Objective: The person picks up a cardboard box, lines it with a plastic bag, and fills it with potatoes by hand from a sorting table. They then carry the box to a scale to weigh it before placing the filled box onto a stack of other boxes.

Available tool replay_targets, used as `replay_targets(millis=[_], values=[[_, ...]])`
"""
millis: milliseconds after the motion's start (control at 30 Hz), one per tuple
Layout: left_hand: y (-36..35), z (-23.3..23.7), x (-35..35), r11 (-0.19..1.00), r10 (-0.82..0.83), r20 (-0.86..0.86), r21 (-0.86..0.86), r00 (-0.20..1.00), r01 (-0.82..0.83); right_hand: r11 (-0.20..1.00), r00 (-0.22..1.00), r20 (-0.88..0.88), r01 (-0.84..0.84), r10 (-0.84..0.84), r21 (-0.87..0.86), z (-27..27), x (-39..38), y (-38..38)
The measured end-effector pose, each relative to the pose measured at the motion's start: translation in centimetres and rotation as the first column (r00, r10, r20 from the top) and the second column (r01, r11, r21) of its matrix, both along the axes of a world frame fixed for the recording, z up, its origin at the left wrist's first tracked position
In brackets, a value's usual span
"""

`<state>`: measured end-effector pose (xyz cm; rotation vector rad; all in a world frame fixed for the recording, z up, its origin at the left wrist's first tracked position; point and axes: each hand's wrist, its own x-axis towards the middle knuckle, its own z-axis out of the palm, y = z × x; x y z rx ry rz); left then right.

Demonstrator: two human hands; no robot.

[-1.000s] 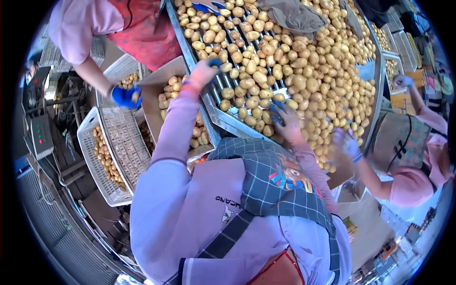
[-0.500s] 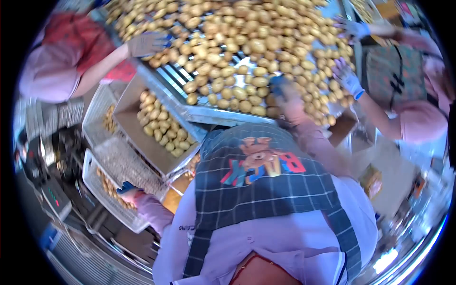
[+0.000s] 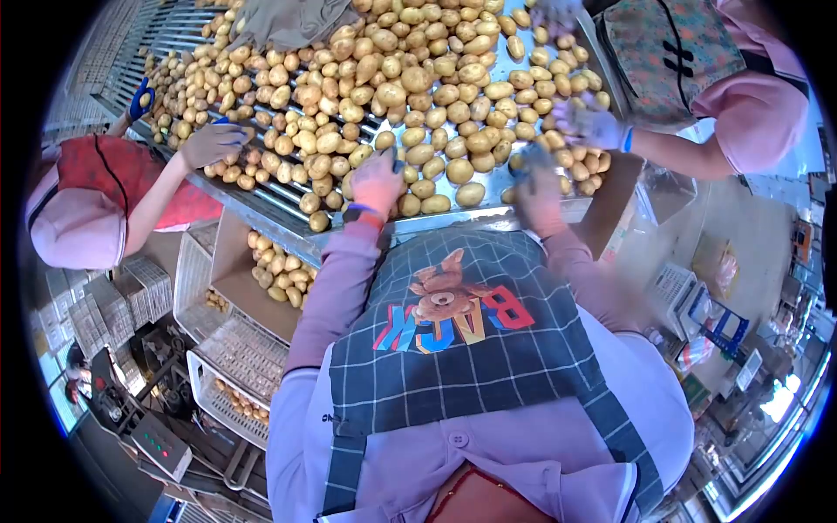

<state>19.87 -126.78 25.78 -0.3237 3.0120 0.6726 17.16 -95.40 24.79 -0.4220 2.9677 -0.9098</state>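
Pale brown potatoes (image 3: pixel 425 80) cover a sloping metal sorting table whose near edge (image 3: pixel 471 218) runs right in front of my apron. My left hand (image 3: pixel 377 183) lies on the potatoes just inside that edge, a reddish band at its wrist. Its fingers curl down with dark blue tips, and what is in them is hidden. To the right, my right hand (image 3: pixel 534 181) reaches over the edge among potatoes. Its dark glove fingers are smeared by motion. Several potatoes and a strip of bare metal show between the two hands.
A person's gloved hand (image 3: pixel 593 125) is on the potatoes at the right. Another gloved hand (image 3: pixel 215 144) works at the left, over metal rollers. A cardboard box (image 3: pixel 248 301) of potatoes and white plastic crates (image 3: pixel 240 353) stand below left. A grey cloth (image 3: pixel 292 19) lies on the potatoes.
My left hand has come up from the white crate at lower left onto the potatoes on the table. My right hand stays over the potatoes. The view has shifted, and a grey cloth now shows.
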Motion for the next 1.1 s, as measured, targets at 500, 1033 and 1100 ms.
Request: replay_targets(millis=[500, 1033, 1100], values=[[-3.0, 0.9, -1.0, 0.538, -0.008, 0.404, 0.773, 0.915, -0.337, 0.75, 0.746, -0.083, -0.66, 0.661, 0.038, 3.9, -1.5, -5.8], [-10.0, 0.2, 8.3, 0.991, 0.079, 0.408, -0.134, 0.91, -0.026, 0.689, 0.688, -0.101, -0.724, 0.718, -0.036, -0.3, -2.0, -11.4], [-5.2, 2.6, 6.6, 0.996, 0.026, 0.446, -0.09, 0.895, 0.016, 0.615, 0.613, -0.059, -0.787, 0.788, 0.038, -1.0, -1.7, -7.8]])
